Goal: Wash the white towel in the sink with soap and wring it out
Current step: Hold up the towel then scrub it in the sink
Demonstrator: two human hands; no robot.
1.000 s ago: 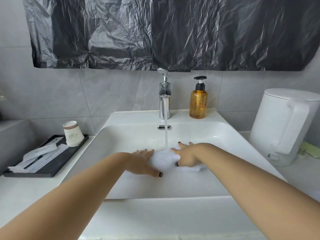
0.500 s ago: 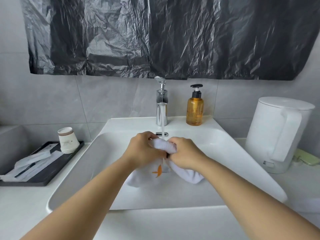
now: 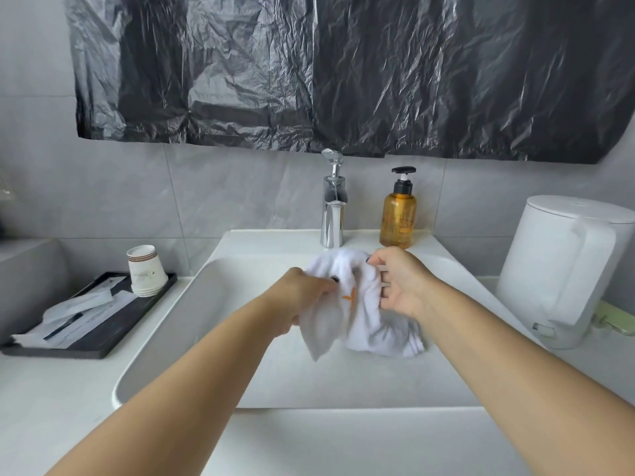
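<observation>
A bunched white terry towel with a small orange embroidered mark (image 3: 357, 304) hangs in folds above the basin of the white rectangular ceramic sink (image 3: 165, 338), its loose ends drooping downward. An amber plastic pump bottle of soap with a black pump head (image 3: 398, 214) stands upright on the sink's back ledge.

Lighting is bright, even and diffuse. Glare streaks the black plastic sheet (image 3: 343, 70) above the faucet (image 3: 332, 207). Motion blur softens the towel (image 3: 357, 304) below it; wide-angle distortion bends edges.
</observation>
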